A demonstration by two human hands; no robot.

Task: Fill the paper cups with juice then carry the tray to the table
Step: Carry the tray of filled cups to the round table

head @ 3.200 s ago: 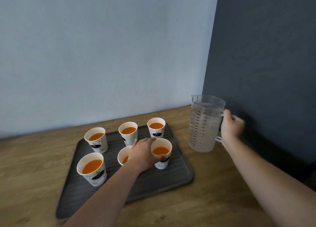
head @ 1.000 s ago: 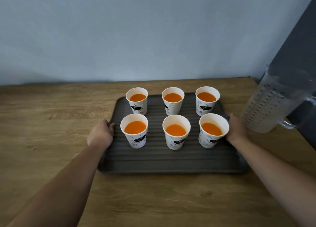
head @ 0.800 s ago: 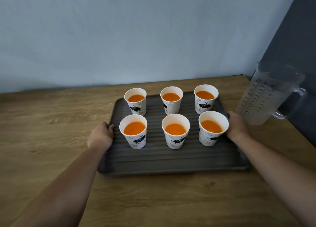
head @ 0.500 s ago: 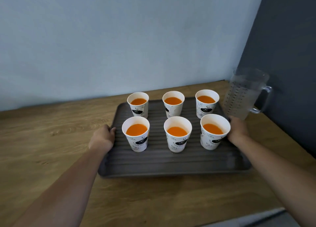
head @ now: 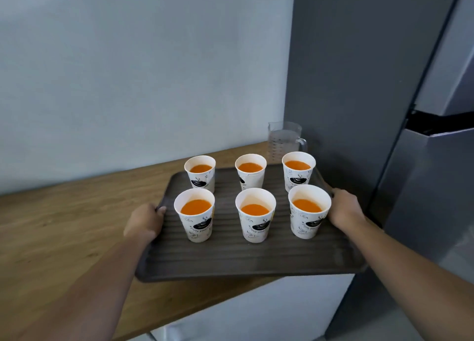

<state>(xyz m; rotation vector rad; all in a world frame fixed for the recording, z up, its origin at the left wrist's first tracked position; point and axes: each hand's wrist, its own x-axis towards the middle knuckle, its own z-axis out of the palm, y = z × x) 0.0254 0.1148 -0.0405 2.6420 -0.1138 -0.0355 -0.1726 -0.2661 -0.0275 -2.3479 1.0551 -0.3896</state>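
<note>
Your left hand (head: 145, 222) and right hand (head: 345, 208) each have a closed grip on a side rim of the tray (head: 230, 261), which juts past the tabletop (head: 51, 233) edge with six juice-filled cups (head: 255, 215) upright on it, the jug (head: 283, 140) behind.

Between the left grip (head: 143, 222) and the right grip (head: 345, 209) sits the tray (head: 230, 261), each grip on one side rim. Six cups (head: 255, 216) stand on it in two rows of three. Beyond the right grip, a jug (head: 283, 141) stands on the table (head: 64, 227).
</note>
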